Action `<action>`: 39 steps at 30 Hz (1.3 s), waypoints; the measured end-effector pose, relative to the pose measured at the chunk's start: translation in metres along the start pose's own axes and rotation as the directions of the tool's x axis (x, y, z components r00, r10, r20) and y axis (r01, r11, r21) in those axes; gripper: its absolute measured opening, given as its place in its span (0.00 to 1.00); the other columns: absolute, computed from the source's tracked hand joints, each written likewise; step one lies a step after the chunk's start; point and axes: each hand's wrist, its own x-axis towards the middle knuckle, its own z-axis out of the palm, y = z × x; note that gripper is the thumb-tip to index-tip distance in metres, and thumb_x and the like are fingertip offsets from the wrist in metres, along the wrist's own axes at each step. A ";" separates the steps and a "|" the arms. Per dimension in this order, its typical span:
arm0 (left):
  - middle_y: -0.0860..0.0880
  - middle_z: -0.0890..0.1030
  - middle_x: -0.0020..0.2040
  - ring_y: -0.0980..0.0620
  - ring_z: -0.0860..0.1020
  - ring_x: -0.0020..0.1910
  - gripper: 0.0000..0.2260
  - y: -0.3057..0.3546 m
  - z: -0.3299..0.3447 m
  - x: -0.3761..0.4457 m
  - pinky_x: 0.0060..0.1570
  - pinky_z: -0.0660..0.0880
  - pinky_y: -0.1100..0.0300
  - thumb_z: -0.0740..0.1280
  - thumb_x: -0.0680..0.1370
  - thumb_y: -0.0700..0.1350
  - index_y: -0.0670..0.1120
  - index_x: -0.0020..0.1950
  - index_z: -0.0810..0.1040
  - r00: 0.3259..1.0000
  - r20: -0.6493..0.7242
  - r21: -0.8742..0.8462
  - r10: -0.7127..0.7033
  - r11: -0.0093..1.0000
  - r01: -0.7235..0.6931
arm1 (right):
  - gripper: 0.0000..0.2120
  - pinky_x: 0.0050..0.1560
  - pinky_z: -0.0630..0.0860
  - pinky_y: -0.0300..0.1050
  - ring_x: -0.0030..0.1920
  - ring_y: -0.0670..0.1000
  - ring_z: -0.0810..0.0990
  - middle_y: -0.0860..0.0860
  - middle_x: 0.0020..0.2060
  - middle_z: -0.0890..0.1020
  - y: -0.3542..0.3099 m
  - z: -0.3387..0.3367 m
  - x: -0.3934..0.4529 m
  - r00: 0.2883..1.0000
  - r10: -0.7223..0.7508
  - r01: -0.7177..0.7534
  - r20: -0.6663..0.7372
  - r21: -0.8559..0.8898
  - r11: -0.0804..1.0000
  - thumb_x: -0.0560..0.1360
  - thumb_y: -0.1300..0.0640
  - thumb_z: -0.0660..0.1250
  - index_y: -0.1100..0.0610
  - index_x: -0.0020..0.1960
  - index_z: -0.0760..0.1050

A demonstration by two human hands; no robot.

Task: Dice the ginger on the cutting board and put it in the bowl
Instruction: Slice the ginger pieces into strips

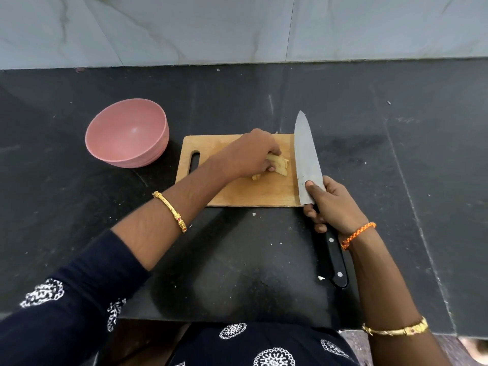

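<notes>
Pale yellow ginger slices (280, 165) lie on the right part of the wooden cutting board (227, 191). My left hand (253, 154) reaches over the board and grips the ginger with curled fingers, hiding part of it. My right hand (332, 204) holds a large chef's knife (307, 159) by its black handle, thumb on the blade's side. The blade lies flat-side up along the board's right edge, tip pointing away from me. An empty pink bowl (126, 133) stands left of the board.
The board and bowl sit on a black stone counter (396, 154) backed by a grey marbled wall (237, 27). A few tiny ginger scraps (321, 278) dot the counter near its front edge.
</notes>
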 end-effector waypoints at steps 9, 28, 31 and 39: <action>0.44 0.79 0.56 0.46 0.76 0.56 0.11 0.027 0.026 -0.011 0.53 0.72 0.56 0.67 0.76 0.43 0.44 0.57 0.80 0.925 -0.309 -0.045 -0.219 0.975 0.216 | 0.16 0.39 0.66 0.46 0.39 0.58 0.71 0.55 0.34 0.73 0.009 0.013 0.001 0.949 -0.252 0.123 -0.190 -0.516 0.848 0.81 0.52 0.52 0.51 0.35 0.58; 0.49 0.77 0.56 0.52 0.72 0.58 0.16 0.008 0.023 -0.020 0.59 0.71 0.59 0.68 0.76 0.43 0.46 0.63 0.77 0.961 -0.260 -0.137 -0.092 0.989 0.058 | 0.15 0.40 0.78 0.54 0.42 0.63 0.78 0.58 0.33 0.77 0.015 0.003 0.003 0.948 -0.240 0.117 -0.211 -0.469 0.876 0.80 0.51 0.54 0.53 0.36 0.60; 0.49 0.76 0.56 0.53 0.71 0.58 0.15 0.012 0.029 -0.026 0.58 0.70 0.60 0.65 0.78 0.42 0.46 0.64 0.76 0.952 -0.297 -0.131 -0.074 0.991 0.036 | 0.15 0.41 0.78 0.55 0.43 0.63 0.78 0.58 0.32 0.77 0.013 0.000 0.002 0.949 -0.236 0.116 -0.210 -0.463 0.879 0.80 0.50 0.54 0.51 0.35 0.59; 0.48 0.76 0.59 0.51 0.71 0.60 0.17 0.015 0.030 -0.026 0.60 0.70 0.56 0.66 0.77 0.46 0.46 0.66 0.74 0.963 -0.265 -0.067 -0.040 0.997 0.022 | 0.14 0.42 0.78 0.54 0.42 0.61 0.79 0.55 0.33 0.77 0.011 0.002 0.002 0.958 -0.214 0.111 -0.191 -0.442 0.890 0.80 0.51 0.56 0.50 0.35 0.60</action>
